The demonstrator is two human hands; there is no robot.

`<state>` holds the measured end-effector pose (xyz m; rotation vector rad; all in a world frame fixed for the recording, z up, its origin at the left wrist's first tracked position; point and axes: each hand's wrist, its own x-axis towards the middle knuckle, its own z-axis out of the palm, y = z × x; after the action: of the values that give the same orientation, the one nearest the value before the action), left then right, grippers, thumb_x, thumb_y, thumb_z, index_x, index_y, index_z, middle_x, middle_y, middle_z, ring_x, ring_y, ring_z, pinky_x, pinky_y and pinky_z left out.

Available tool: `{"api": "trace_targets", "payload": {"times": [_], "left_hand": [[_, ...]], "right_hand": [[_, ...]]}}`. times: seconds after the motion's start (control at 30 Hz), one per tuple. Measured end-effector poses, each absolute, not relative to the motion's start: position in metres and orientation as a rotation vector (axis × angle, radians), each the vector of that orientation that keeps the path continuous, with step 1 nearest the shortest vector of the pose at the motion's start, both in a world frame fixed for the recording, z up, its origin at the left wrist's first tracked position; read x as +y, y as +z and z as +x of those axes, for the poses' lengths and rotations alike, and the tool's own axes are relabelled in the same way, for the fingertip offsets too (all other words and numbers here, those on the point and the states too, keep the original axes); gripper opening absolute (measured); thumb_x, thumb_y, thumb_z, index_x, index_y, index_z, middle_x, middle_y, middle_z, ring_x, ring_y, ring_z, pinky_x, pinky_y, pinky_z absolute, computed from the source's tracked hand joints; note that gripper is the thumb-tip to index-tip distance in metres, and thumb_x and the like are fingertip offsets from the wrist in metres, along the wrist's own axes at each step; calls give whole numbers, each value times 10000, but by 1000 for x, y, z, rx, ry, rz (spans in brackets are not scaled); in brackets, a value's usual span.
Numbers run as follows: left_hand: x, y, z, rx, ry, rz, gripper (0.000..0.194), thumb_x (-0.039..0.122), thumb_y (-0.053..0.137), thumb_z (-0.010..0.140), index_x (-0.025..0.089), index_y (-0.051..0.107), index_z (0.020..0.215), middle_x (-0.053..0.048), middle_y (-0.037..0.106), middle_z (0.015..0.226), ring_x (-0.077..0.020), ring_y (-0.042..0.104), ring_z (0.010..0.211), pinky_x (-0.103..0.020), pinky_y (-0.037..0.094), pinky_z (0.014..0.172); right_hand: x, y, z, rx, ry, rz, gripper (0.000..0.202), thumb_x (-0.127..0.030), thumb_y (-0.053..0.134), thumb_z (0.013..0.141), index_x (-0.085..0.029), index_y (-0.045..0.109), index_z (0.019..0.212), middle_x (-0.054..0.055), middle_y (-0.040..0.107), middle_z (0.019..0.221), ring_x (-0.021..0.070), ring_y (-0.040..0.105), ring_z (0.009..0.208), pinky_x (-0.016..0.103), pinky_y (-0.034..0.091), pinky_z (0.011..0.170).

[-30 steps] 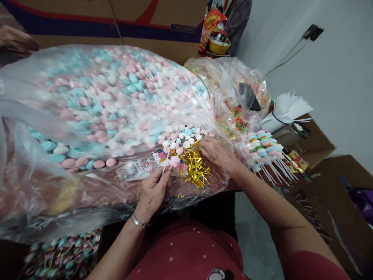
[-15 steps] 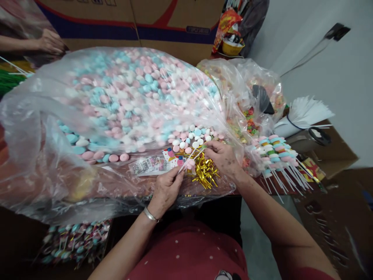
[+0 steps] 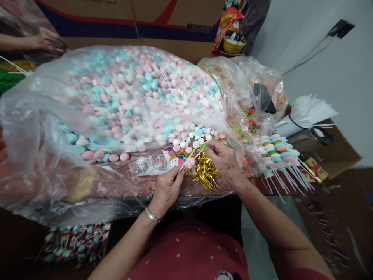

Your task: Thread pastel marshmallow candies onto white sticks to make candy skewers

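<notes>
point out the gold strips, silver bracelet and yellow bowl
Gold strips (image 3: 206, 172): head view, middle of the pile
Silver bracelet (image 3: 150, 213): head view, visible band
Yellow bowl (image 3: 233, 48): head view, outer wall

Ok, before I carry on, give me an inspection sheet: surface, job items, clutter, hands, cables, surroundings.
Surface: reddish-brown table, partly under clear plastic.
Job items: at least one white stick, near pink pieces; gold strips in a loose pile; loose pastel pieces beside a large clear bag; loaded sticks lying to the right.
Clutter: printed packet.
Left hand: pinches the white stick.
Right hand: fingertips around the stick's upper end; grip unclear.
Cables: one cable against the wall, leading to a dark fitting.
Surroundings: cardboard box behind; another person's hand at upper left.
</notes>
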<state>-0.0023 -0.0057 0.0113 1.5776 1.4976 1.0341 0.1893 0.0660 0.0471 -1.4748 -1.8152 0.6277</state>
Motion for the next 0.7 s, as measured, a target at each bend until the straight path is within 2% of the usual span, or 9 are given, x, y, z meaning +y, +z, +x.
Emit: {"api": "trace_targets", "payload": {"times": [0.23,0.33,0.47,0.7], "left_hand": [[-7,9,-3,1477,1047,1571,324,303,475,899,123,726,995,-7,638,648,-122,550,584,-205,434,602],[-7,8,-4,1442,1072,1571,328,302,483,898,115,727,1012,-1,627,631,-118,542,568,-205,444,609],[-7,8,-6,1416,1082,1586,325,296,487,898,114,725,1025,8,615,623,-111,527,559,-199,444,609],[-7,8,-4,1425,1091,1589,294,294,482,900,132,718,967,28,570,600,-98,468,520,-195,411,572]], "right_hand": [[65,40,187,-1885,377,-1289,209,-252,497,867,-191,696,888,55,724,881,180,663,830,304,501,799],[67,39,189,-1799,604,-1296,207,-291,510,883,-198,695,890,31,707,826,167,658,768,291,505,722],[72,33,191,-1532,1003,-1284,155,-327,589,838,-204,683,850,-7,674,756,138,639,688,255,498,627],[68,32,185,-1342,1098,-1239,187,-355,676,791,-208,706,903,8,704,834,132,637,729,260,521,655]]}}
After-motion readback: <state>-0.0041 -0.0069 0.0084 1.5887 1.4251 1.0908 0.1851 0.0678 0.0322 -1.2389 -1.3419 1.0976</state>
